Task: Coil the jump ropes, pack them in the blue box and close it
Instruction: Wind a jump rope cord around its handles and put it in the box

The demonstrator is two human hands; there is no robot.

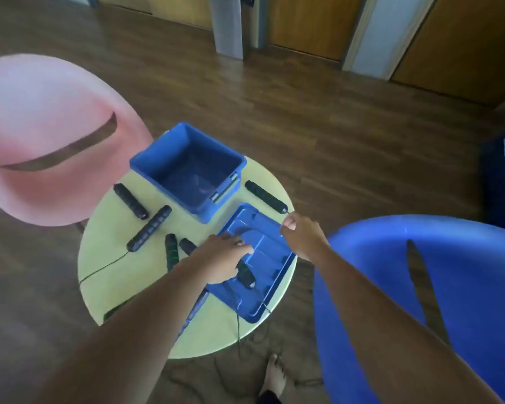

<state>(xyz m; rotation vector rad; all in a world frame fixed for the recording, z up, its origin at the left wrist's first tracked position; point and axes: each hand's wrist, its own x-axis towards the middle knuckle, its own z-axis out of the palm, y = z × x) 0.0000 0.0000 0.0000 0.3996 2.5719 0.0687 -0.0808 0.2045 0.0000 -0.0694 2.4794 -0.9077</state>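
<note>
The blue box (207,147) stood open and empty at the far side of the round tabletop (123,287), and its lid (268,246) lay just beside it on the near-right, inner face up. None of the jump ropes were packed. Black handles lay loose on both sides of the box, and their thin cords trailed over the table edge towards the floor.

My left hand (225,258) was curled round one handle (247,277) that rested on the lid, on the near side of the box. My right hand (301,234), to the right of the box, had thumb and fingertips pressed together, apparently pinching the cord (288,212) close to another handle (266,196). The line was too thin for me to be sure.

To coil well, I judged I should anchor the handle firmly and draw the cord in even loops, keeping it away from the other ropes so they would not tangle. The finished bundle had to be small enough to fit inside the box.

I could read no brand, label or writing on anything.
</note>
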